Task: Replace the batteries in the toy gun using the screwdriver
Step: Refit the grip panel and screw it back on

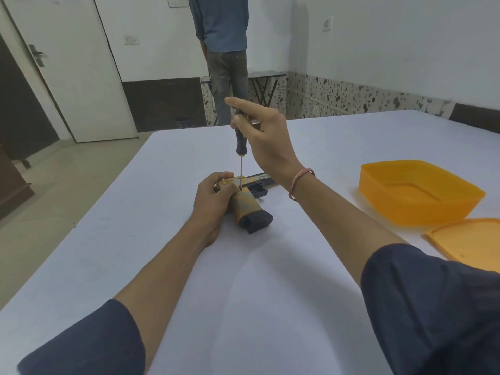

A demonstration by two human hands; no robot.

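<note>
Screwdriver (239,140), pinched by right hand (266,138), stands tip-down on toy gun (244,209) — gripped by left hand (213,201).

Your orange-and-black toy gun (244,208) lies on its side on the white table (189,266), grip toward you; your dark-handled screwdriver (239,142) stands upright, tip on it.

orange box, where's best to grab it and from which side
Likely by the near left wall of the box, from above: it stands open side up, so fingers can go inside the thin rim and the thumb outside. The lid lies beside it, out of the way.
</note>
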